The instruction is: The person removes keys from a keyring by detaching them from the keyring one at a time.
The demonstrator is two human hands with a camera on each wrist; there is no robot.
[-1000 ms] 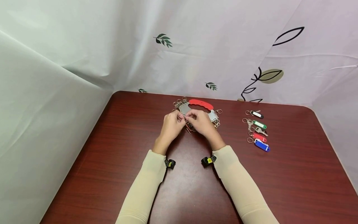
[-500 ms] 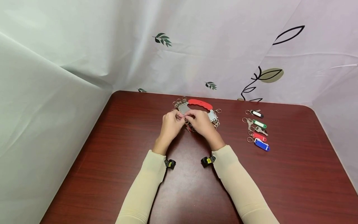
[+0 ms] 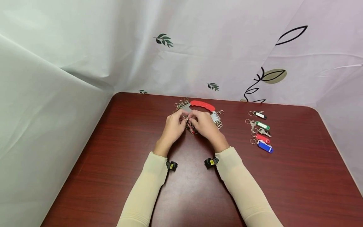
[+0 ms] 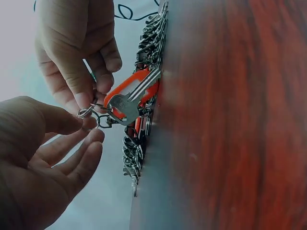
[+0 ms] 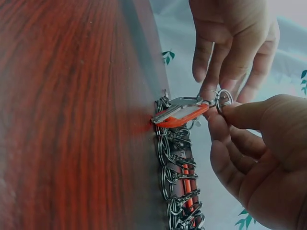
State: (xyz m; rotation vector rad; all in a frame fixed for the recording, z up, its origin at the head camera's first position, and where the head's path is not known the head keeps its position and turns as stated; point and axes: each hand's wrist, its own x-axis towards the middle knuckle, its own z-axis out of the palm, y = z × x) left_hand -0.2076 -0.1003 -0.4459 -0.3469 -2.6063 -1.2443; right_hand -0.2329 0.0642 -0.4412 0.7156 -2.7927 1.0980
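My left hand (image 3: 173, 127) and right hand (image 3: 202, 124) meet at the near edge of a metal key holder plate (image 3: 186, 109) with a red grip handle (image 3: 202, 104). Between their fingertips is a small split ring (image 5: 218, 99), pinched from both sides. From it hang a silver key (image 4: 125, 108) and a red key tag (image 5: 192, 117) with a pale label. A small snap clip (image 4: 108, 122) is right at the ring. Fingers partly hide where ring and clip meet.
Clips with rings (image 5: 165, 179) line the holder's curved edge. On the right of the brown table (image 3: 127, 157) lie keys with black (image 3: 260, 115), green (image 3: 262, 125), red (image 3: 262, 138) and blue tags (image 3: 265, 147). A white curtain (image 3: 184, 63) hangs behind.
The left fingertips have spread a little apart from the right ones, and the ring now shows between the hands. The red tag has shifted slightly below them. The holder stays in place.
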